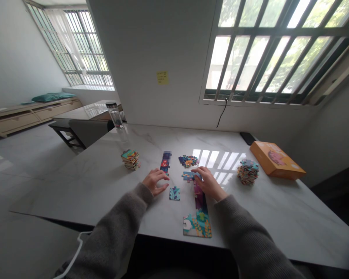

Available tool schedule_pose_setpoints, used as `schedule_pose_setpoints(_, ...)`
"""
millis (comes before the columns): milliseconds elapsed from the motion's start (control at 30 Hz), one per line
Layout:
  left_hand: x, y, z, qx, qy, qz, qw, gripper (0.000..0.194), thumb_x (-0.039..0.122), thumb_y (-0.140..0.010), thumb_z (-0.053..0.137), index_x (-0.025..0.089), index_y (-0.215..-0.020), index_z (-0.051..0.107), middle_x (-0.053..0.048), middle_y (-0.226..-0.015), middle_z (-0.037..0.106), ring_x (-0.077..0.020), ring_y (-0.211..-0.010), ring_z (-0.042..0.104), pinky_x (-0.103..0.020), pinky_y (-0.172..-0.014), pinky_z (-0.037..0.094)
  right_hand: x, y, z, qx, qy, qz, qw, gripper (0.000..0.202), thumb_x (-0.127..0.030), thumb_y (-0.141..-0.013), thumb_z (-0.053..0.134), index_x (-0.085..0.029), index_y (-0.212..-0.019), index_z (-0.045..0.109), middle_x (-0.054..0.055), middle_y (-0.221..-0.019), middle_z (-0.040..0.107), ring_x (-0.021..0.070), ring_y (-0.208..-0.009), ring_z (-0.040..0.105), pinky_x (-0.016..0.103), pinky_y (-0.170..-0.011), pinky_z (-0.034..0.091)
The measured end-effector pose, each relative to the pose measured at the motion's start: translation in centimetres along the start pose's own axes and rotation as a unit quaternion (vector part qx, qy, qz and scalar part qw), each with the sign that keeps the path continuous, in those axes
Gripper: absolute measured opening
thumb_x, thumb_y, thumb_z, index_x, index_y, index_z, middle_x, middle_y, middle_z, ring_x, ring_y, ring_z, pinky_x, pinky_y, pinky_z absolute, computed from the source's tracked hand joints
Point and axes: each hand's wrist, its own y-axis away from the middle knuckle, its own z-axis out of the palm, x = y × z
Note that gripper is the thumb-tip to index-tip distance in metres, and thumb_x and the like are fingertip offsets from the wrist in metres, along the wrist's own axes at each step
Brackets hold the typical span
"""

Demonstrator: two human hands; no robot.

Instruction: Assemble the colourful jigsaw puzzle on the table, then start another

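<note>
Hand, left (pixel 155 181): grey sleeve; fingers apart, poised just below a puzzle strip (pixel 164 165) in red and dark blue, near a loose teal piece (pixel 175 193).

Hand, right (pixel 207 182): grey sleeve; fingertips at a blue piece (pixel 187 176); whether they are clamped on it or merely resting, cannot tell.

Puzzle section (pixel 203 223), joined: purple above, teal and orange below; runs from beneath the right hand toward the near edge of the white surface (pixel 104 186).

Pile of loose pieces (pixel 189 160), mixed colours: beyond the blue piece, right of the strip.

Stack of pieces, left (pixel 130 159): upright, well apart from the left hand.

Stack of pieces, right (pixel 248 172): upright, near an orange box (pixel 277 159) lying flat.

Phone (pixel 247 138), black: far edge, just beside the box.

Bottle (pixel 114 115), clear, dark lid: far left corner.

Note (pixel 162 78), yellow: on the wall.
</note>
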Motion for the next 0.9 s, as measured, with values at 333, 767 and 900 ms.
schedule_pose_setpoints(333, 2.5, 0.0, 1.0, -0.094, 0.011, 0.037, 0.995, 0.032, 0.033, -0.072, 0.076, 0.025, -0.103, 0.070, -0.004, -0.105, 0.069, -0.0258, -0.104, 0.056, -0.044, -0.102, 0.042, -0.3, 0.2, 0.1, 0.013, 0.006, -0.007, 1.000, 0.027, -0.017, -0.093, 0.049, -0.022, -0.114, 0.065, 0.009, -0.105, 0.065, 0.0257, -0.101, 0.057, 0.043, -0.091, 0.047)
schedule_pose_setpoints(767, -2.0, 0.5, -2.1, 0.102, -0.008, -0.069, 0.992, 0.022, 0.027, -0.090, 0.054, 0.020, -0.106, 0.068, -0.007, -0.103, 0.069, -0.0245, -0.102, 0.059, -0.042, -0.096, 0.047, -0.4, 0.1, 0.0, 0.012, 0.003, -0.006, 1.000, 0.028, -0.016, -0.093, 0.048, -0.023, -0.114, 0.065, 0.008, -0.104, 0.065, 0.0255, -0.101, 0.058, 0.042, -0.091, 0.046)
schedule_pose_setpoints(900, -3.9, 0.8, -0.9, 0.080, -0.034, -0.071, 0.994, 0.020, 0.022, -0.085, 0.056, 0.020, -0.099, 0.071, -0.008, -0.104, 0.068, -0.0245, -0.101, 0.060, -0.042, -0.095, 0.048, -0.7, 0.1, 0.2, 0.001, 0.028, -0.013, 1.000, 0.025, -0.017, -0.093, 0.052, -0.023, -0.112, 0.066, 0.008, -0.099, 0.065, 0.0253, -0.099, 0.056, 0.042, -0.091, 0.044)
